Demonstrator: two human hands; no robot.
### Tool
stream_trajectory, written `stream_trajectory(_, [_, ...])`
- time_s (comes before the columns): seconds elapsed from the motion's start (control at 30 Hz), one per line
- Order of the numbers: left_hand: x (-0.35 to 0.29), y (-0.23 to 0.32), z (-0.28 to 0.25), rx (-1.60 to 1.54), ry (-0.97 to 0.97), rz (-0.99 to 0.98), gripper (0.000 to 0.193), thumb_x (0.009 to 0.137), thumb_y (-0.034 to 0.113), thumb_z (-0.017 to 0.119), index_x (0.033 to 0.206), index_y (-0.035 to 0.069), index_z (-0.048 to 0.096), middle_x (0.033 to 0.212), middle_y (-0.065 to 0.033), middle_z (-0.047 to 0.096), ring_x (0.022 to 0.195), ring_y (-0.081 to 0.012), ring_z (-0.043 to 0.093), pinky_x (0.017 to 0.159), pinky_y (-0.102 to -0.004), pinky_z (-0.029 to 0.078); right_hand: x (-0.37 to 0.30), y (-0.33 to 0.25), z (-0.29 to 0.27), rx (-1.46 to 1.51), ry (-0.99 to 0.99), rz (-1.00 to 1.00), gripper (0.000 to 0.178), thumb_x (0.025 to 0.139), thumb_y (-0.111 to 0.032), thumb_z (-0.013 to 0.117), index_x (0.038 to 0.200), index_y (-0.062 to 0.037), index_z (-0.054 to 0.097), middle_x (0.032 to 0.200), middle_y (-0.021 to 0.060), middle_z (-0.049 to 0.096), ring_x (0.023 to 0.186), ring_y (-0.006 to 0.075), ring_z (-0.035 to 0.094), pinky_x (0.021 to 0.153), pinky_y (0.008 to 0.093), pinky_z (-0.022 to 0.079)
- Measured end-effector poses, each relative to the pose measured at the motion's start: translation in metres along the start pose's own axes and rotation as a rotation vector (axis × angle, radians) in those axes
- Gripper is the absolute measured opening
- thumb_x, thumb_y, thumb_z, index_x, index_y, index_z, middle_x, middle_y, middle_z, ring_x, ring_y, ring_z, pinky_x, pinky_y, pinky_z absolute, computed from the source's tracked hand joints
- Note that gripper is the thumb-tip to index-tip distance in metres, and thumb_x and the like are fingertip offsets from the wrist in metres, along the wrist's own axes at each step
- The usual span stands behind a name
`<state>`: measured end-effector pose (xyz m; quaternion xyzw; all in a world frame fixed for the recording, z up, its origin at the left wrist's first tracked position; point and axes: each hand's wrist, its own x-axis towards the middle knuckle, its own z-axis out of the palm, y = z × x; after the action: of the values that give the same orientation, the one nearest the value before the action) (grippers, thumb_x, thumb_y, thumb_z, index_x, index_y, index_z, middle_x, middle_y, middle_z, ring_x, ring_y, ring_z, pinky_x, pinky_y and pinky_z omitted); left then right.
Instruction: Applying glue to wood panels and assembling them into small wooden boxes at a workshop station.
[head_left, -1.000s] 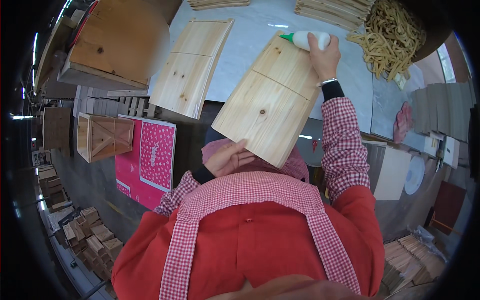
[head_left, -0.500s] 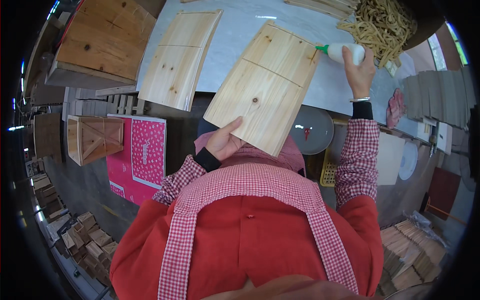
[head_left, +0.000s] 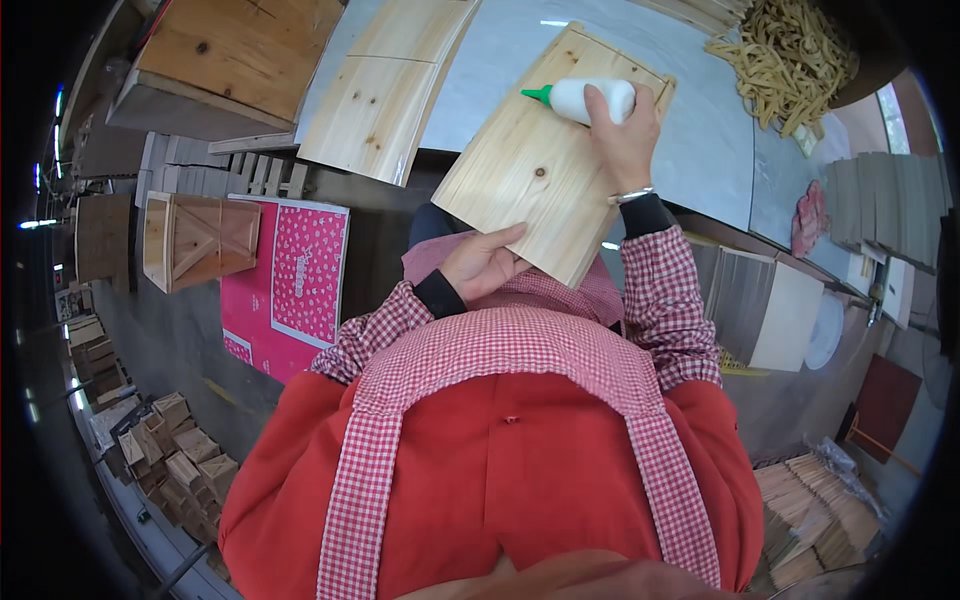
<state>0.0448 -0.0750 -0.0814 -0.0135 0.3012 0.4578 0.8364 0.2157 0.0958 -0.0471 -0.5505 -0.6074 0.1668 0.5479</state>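
Observation:
A pale wooden panel [head_left: 540, 172] with knots lies tilted across the near edge of the table, its near end over my lap. My left hand [head_left: 484, 262] grips that near edge, thumb on top and fingers underneath. In my right hand [head_left: 626, 135] is a white squeeze bottle [head_left: 580, 101] with a green nozzle. It is held sideways over the panel, with the nozzle pointing left. My right hand hides part of the panel's right edge. Farther left, a second wooden panel [head_left: 385, 100] overhangs the table edge.
The pale table [head_left: 700, 150] carries a heap of thin wooden strips [head_left: 785, 60] at the far right. A pink cloth [head_left: 808, 218] lies near its right end. To the left stand a large wooden box [head_left: 235, 60], a wooden crate [head_left: 200, 240] and a pink patterned box [head_left: 308, 275].
My right hand has brought the bottle left from the panel's far right corner to above its middle. The left hand keeps its hold on the panel. The view has shifted slightly.

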Motion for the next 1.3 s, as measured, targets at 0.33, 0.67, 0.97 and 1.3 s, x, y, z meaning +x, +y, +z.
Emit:
stream_trajectory(0.33, [0.001,-0.004,0.002,-0.034,-0.047,-0.015,0.051,0.096,0.010,0.053,0.140,0.001,0.028,0.140,-0.0177,0.042,0.130,-0.0281,0.043,0.109,-0.0438,0.038,-0.009,0.006,-0.103,-0.066,-0.088,0.129,0.044,0.078,-0.028,0.076,0.104,0.0028,0.056,0.089,0.0175,0.066,0.075,0.0271,0.066,0.070,0.0380,0.052])
stream_trajectory(0.67, [0.002,-0.002,0.010,0.041,-0.012,0.040,0.055,0.096,0.013,0.053,0.142,0.001,0.024,0.140,-0.0192,0.041,0.130,-0.0308,0.044,0.108,-0.0477,0.039,-0.039,0.022,-0.158,0.205,0.037,0.482,0.036,0.084,-0.027,0.071,0.101,0.0006,0.056,0.076,0.0080,0.062,0.052,0.0116,0.056,0.043,0.0234,0.043])
stream_trajectory(0.97, [-0.010,0.008,0.020,0.074,-0.040,0.116,0.053,0.096,0.014,0.052,0.141,0.000,0.026,0.138,-0.0192,0.044,0.127,-0.0295,0.047,0.108,-0.0463,0.040,-0.024,0.019,-0.159,0.533,0.000,0.558,0.032,0.087,-0.028,0.068,0.095,-0.0003,0.054,0.071,0.0058,0.059,0.043,0.0089,0.049,0.036,0.0205,0.035])
stream_trajectory(1.3, [-0.017,0.010,0.019,0.011,-0.026,0.113,0.052,0.097,0.013,0.051,0.141,0.001,0.027,0.138,-0.0186,0.045,0.127,-0.0289,0.047,0.106,-0.0461,0.041,0.069,0.065,-0.122,0.365,0.380,0.479,0.040,0.085,-0.031,0.069,0.093,0.0044,0.053,0.072,0.0099,0.061,0.044,0.0129,0.056,0.036,0.0246,0.042])
